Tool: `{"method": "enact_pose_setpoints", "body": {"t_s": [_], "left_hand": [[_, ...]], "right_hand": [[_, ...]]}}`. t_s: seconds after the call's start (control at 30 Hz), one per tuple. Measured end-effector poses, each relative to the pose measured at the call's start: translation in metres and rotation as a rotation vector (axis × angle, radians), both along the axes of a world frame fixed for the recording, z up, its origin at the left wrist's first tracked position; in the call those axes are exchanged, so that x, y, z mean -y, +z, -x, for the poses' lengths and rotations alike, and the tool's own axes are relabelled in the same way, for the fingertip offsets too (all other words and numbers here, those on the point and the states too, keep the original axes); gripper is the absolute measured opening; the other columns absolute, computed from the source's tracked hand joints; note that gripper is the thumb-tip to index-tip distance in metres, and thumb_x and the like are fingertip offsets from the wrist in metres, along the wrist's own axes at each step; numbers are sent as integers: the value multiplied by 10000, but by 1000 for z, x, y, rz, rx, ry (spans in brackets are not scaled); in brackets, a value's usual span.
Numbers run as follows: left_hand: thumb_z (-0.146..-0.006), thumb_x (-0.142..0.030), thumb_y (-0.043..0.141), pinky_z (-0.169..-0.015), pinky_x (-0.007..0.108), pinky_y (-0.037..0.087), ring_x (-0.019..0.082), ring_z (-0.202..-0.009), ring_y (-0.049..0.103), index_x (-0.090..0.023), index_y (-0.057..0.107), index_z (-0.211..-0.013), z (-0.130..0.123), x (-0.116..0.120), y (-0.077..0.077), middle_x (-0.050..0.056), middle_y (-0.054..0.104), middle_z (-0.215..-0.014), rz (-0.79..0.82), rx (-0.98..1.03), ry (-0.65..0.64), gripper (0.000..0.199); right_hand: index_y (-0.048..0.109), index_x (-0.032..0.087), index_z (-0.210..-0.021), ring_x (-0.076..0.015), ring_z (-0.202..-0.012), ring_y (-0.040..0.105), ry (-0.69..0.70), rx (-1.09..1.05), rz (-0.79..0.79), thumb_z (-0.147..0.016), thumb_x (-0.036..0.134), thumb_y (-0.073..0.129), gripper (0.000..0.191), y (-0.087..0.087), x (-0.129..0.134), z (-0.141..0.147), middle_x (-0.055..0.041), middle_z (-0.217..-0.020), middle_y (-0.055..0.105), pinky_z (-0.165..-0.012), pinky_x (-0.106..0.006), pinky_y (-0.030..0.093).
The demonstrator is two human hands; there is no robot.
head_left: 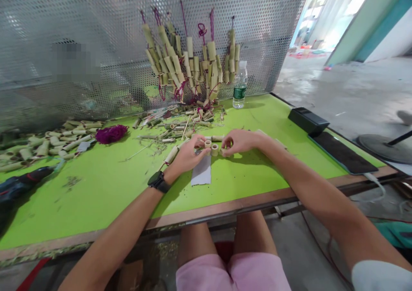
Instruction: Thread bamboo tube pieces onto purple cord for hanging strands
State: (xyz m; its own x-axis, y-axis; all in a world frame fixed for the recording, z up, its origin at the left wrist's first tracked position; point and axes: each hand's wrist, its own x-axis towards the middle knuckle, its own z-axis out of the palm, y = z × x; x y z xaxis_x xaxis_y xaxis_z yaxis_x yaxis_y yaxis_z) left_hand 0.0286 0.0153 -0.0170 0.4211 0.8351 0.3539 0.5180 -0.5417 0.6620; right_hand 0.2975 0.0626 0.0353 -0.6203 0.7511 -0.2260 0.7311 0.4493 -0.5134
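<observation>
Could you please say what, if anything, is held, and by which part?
The left hand seems to pinch a bamboo ring by its side; whether the right hand holds anything cannot be told.

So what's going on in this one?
A person sits at a green table, both hands over small bamboo pieces. The left hand has its fingertips at one short bamboo ring; a second ring stands beside it, between the hands. The right hand is curled close by; its grip is unclear. A paper strip lies in front. Strung bamboo bundles are at the perforated panel behind.
</observation>
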Motion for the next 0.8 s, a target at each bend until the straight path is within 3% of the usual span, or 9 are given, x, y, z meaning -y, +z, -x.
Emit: {"method": "enact_pose_setpoints", "body": {"t_s": [0.1,0.23,0.47,0.57,0.67,0.8], "left_hand": [[-1054,-489,639,-897,409,617,260,-1033,787,-234,568,-1337,0,-3,-4,92,813,-1122,6,23,-42,387],[-1050,-516,652,-1001,438,642,266,-1154,787,-236,605,-1371,-1,-6,-11,131,795,-1260,72,130,-125,429],[-1020,-544,707,-855,364,679,260,-1169,777,-222,621,-1120,-14,4,-11,125,768,-1237,110,250,-99,348],[-1017,-524,722,-842,360,677,256,-1145,778,-230,605,-1144,-19,6,-13,124,769,-1235,159,231,-156,341],[-1001,-451,753,-871,388,670,258,-1095,787,-244,581,-1323,-19,4,-14,134,788,-1216,197,170,-212,420],[-979,-337,741,-846,397,652,255,-1000,787,-258,581,-1431,-14,5,-7,104,801,-1140,136,-5,-141,485]], "right_hand": [[853,218,-993,-259,-859,740,4,-54,2,-755,446,805,333,-1,0,1,-86,-1042,845,-809,-373,540],[824,178,-1163,-247,-819,707,-31,-94,-46,-738,384,790,474,0,0,0,-109,-1040,836,-757,-355,528],[827,194,-1276,-243,-834,714,65,-54,-53,-775,426,766,556,-5,-2,1,-108,-1105,828,-736,-336,516],[835,213,-1213,-239,-813,705,91,-14,-31,-776,458,777,504,-10,-4,1,-90,-1056,828,-720,-335,501],[819,210,-1087,-234,-787,681,99,-4,-17,-778,473,779,407,-11,-4,2,-76,-975,813,-715,-346,488],[753,209,-1017,-244,-817,673,28,-89,-35,-785,531,801,399,-11,-4,1,-87,-962,779,-749,-380,516]]}}
